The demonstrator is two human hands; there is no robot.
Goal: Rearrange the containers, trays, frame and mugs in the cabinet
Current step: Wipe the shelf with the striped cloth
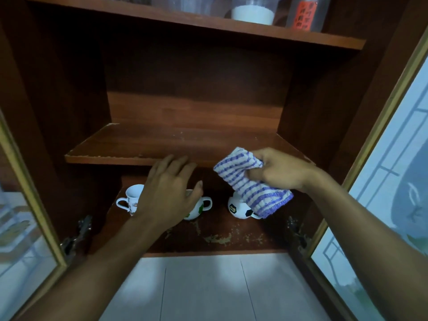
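three mugs on bottom shelf (234, 230), toward its back edge: white printed mug (131, 198) at left, handle pointing left; round white-green mug (199, 208) in the middle, partly hidden behind left hand (167, 191); football-pattern mug (239, 209) at right, partly behind cloth (246, 180). left hand spread loose, holds nothing, in front of middle shelf (185, 142) front edge. right hand (283, 170) grips the bunched blue-white striped cloth near that edge's right end. container with white powder (252, 13) on top shelf (208, 26).

three mugs (240, 208) on bottom shelf (231, 237)
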